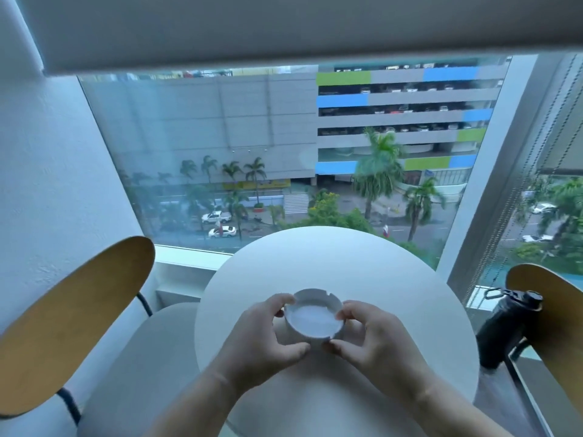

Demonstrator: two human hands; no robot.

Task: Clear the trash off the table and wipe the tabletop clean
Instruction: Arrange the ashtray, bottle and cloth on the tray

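Here, both hands grip white notched ashtray (pixel 314 318).

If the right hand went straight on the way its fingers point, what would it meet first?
The white ashtray: the right hand pinches its rim, fingers pointing left across it. Beyond that, probably the left hand, which grips the opposite side.

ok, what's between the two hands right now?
The white ashtray: left hand and right hand pinch its rim from opposite sides, over the round white table. Nothing else lies between them. Seen in the head view.
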